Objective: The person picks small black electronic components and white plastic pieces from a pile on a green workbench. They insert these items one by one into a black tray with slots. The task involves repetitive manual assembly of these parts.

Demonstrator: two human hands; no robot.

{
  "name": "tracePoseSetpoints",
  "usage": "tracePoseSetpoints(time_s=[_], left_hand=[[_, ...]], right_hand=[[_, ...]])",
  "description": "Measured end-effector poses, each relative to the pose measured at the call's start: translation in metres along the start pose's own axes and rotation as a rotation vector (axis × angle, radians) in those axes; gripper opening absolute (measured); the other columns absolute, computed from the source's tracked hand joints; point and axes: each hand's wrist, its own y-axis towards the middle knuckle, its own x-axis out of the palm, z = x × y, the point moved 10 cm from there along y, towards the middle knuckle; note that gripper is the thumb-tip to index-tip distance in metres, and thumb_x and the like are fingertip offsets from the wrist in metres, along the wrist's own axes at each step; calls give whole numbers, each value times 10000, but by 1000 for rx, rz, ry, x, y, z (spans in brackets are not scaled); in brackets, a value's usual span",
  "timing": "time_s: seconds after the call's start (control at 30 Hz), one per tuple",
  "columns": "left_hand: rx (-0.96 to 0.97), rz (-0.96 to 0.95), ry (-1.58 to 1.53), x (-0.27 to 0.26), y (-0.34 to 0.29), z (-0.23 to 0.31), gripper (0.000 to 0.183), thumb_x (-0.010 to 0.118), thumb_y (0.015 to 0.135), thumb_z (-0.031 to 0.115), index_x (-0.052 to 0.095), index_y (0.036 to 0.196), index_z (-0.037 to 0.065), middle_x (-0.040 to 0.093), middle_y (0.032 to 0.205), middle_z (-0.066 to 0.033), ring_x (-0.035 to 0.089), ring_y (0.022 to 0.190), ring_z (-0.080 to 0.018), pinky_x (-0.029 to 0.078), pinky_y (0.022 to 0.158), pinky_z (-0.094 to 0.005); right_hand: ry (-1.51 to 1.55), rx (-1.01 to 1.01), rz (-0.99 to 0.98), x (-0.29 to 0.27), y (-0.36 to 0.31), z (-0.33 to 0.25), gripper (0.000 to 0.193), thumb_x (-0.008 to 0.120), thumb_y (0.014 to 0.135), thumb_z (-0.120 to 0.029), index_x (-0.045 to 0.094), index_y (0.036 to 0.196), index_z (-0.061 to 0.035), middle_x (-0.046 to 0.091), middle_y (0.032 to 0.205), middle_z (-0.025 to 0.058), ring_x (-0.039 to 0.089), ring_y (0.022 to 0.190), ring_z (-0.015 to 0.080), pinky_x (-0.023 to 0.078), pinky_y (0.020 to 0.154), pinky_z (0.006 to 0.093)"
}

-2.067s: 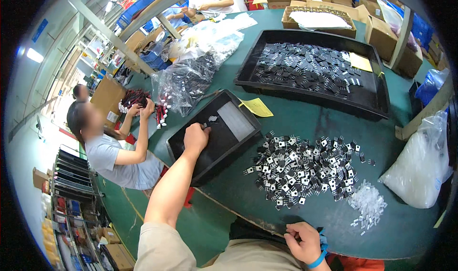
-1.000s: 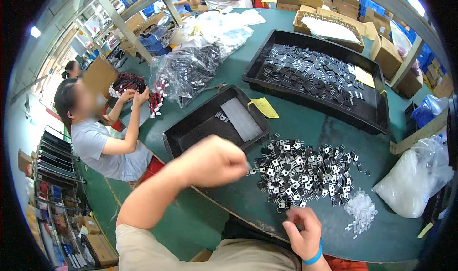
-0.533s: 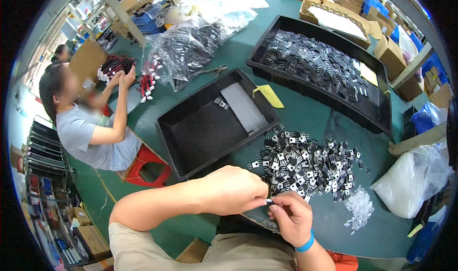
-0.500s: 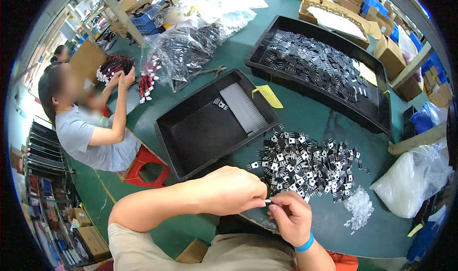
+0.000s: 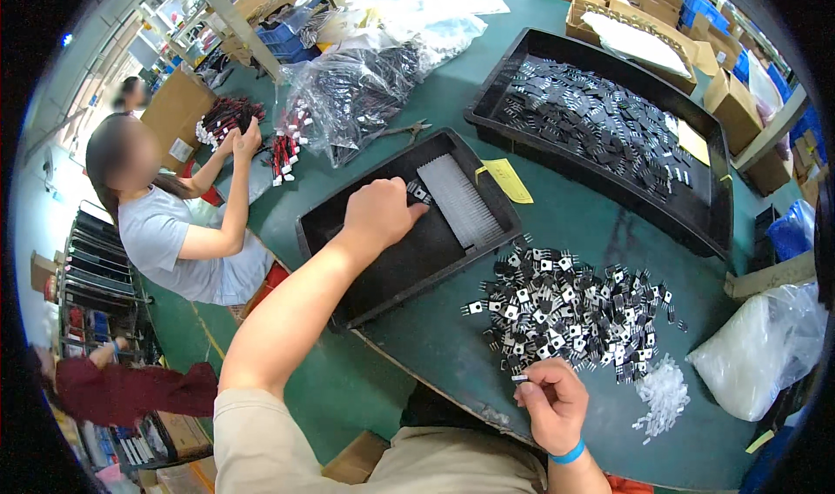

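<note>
Toward the left of the desk (image 5: pixel 452 350), the left hand (image 5: pixel 380 214) reaches into the small tray (image 5: pixel 396 272), its fingertips at a few black-and-silver parts (image 5: pixel 420 192) just beside the ribbed block (image 5: pixel 461 203); whether it grips one or only touches them, I cannot tell. Well apart, by the near edge, the right hand (image 5: pixel 554 404) pinches a small white-and-dark piece (image 5: pixel 519 378) between thumb and finger. More such parts lie in the heap (image 5: pixel 565 307) right of the tray, with the white bits (image 5: pixel 663 398) at its near right. The parts in the tray look easy to knock out of order, I judge, should a knuckle or fingertip brush them, since they sit tightly together beside the block. The pinch on the piece seems slight, so a loosened thumb could drop it over the near edge, and a low wrist could scatter the heap. Half a second ago both hands met over the near edge with a part between them; now the left hand is in the tray and the right hand is alone with its piece. A dark red sleeve (image 5: pixel 139 394) has also come into view at the near left.
</note>
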Motion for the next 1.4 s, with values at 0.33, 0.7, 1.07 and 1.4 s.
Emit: tracePoseSetpoints(time_s=[0.33, 0.7, 1.07, 1.4], left_hand=[[26, 18, 83, 11, 10, 5, 486, 723, 845, 477, 667, 906, -1, 716, 928, -214, 712, 880, -379, 575, 777, -471], [72, 93, 105, 7, 7, 11, 376, 702, 843, 374, 656, 881, 3, 713, 863, -201, 719, 814, -364, 582, 719, -462], [74, 284, -1, 5, 9, -15, 288, 656, 921, 289, 543, 895, 25, 691, 800, -222, 690, 742, -417, 546, 672, -520], [-72, 246, -227, 12, 6, -20, 254, 668, 906, 238, 559, 934, 10, 693, 828, -233, 685, 830, -430, 536, 732, -510]], right_hand=[[90, 30, 24, -13, -5, 4, 95, 576, 903, 108, 602, 959, 37, 573, 944, 101, 609, 705, 126, 510, 580, 246], [99, 53, 44, -19, -9, 10, 135, 618, 874, 117, 626, 979, 33, 612, 956, 114, 637, 720, 137, 518, 611, 247], [106, 52, 43, -21, -10, 12, 128, 621, 872, 115, 623, 967, 30, 615, 953, 112, 635, 717, 136, 517, 605, 246], [151, 66, 64, -24, -11, 13, 145, 631, 860, 119, 638, 977, 33, 635, 939, 114, 641, 721, 132, 516, 616, 245]])
